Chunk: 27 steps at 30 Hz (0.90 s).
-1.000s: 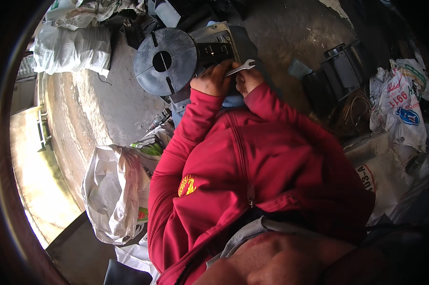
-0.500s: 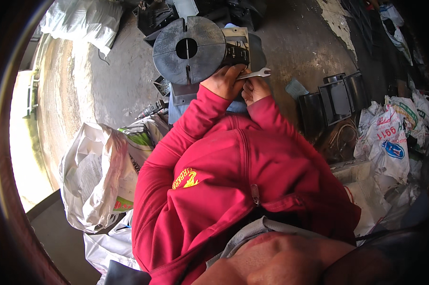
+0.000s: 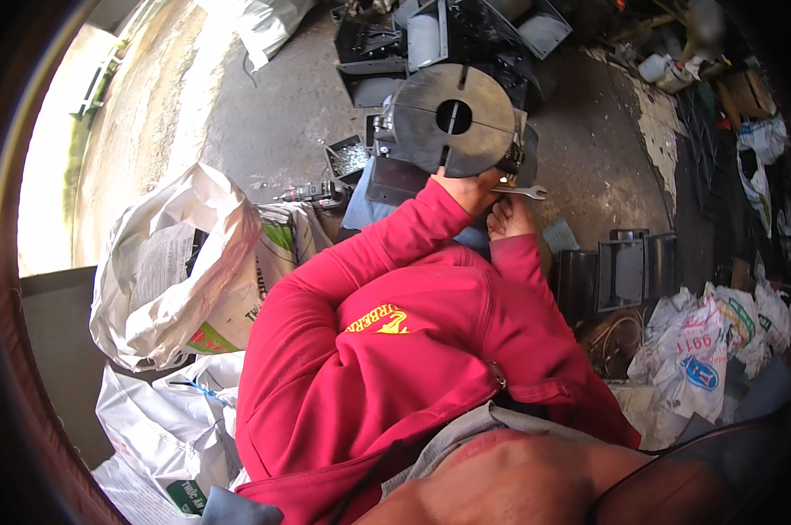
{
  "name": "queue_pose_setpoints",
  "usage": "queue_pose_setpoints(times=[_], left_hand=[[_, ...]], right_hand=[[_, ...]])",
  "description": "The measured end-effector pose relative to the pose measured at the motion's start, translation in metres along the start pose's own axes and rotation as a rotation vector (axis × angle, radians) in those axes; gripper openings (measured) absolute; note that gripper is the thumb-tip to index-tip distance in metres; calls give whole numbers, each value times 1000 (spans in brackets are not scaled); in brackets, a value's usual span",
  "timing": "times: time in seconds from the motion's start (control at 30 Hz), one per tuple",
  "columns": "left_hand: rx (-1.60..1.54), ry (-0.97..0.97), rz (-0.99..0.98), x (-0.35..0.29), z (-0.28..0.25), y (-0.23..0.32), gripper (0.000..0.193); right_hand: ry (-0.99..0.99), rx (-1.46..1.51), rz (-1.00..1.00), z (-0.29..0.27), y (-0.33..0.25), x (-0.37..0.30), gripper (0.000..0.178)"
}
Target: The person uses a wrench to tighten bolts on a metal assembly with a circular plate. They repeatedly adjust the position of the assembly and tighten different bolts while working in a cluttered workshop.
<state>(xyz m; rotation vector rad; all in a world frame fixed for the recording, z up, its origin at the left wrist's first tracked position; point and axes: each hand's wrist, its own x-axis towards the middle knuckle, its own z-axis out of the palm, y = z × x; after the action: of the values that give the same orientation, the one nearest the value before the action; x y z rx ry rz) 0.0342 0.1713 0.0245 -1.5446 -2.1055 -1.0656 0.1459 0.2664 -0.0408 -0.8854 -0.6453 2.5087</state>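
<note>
A round dark-grey disc [image 3: 413, 122] with a central hole and narrow slots sits on a dark metal assembly in front of me. Against its near edge, my left hand [image 3: 468, 192] is closed on an open-end wrench [image 3: 527, 191], whose jaw points right. The disc and assembly partly hide the left fingers. Just below the wrench, my right hand [image 3: 509, 218] has its fingers curled close to the assembly's near right side. What those fingers grip, if anything, is too small to make out. A dark flat plate [image 3: 398, 181] shows under the disc on the left.
A small tray of shiny fasteners [image 3: 350, 159] and a power drill [image 3: 312, 192] lie to the left. White bags [image 3: 163, 262] stand near my left arm, more bags [image 3: 689, 350] at right. Black metal housings [image 3: 623, 271] rest right; others [image 3: 373, 48] are piled beyond the disc.
The view has shifted, so the disc, hands and surroundings sit lower, the disc and hands also further right. The wrench is still at the hands, and the disc now covers more of the left fingers.
</note>
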Motion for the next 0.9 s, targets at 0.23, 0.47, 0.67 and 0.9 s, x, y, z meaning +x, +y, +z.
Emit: queue_pose_setpoints(times=[0.23, 0.47, 0.67, 0.9], left_hand=[[-149, -164, 10, 1, 6, -2, 19], [20, -44, 41, 8, -8, 3, 15], [-68, -93, 61, 5, 3, -4, 21], [-11, -99, -19, 1, 1, -3, 22]], right_hand=[[-85, 39, -6, -5, 2, 3, 27], [5, 4, 12, 2, -7, 2, 17], [2, 6, 24, 9, -8, -5, 21], [22, -4, 37, 6, -7, -1, 19]])
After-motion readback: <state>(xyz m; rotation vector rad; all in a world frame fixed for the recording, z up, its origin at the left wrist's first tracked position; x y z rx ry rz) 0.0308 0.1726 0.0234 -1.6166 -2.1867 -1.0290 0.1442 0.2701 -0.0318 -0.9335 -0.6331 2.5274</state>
